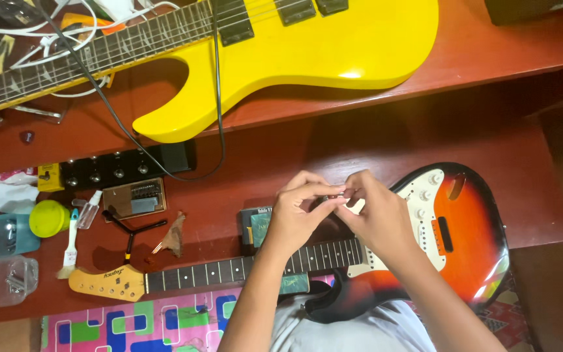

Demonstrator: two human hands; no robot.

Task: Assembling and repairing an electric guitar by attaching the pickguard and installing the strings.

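A sunburst electric guitar (464,241) with a white pickguard lies across my lap, its neck (229,270) running left to a pale headstock (105,283). Above the neck joint my left hand (298,215) and my right hand (376,218) meet, fingertips pinched together on a small pale part (345,194) that is too small to identify. A small dark green box (255,228) sits just left of my left hand.
A yellow electric guitar (307,45) lies on the upper red shelf (503,45) with a black cable (216,98) over it. On the lower shelf are a black knobbed unit (125,166), a metal bridge plate (135,199), a Y-shaped wrench (128,228), a brush (70,248), a yellow-lidded jar (48,218) and clear tubs (8,280).
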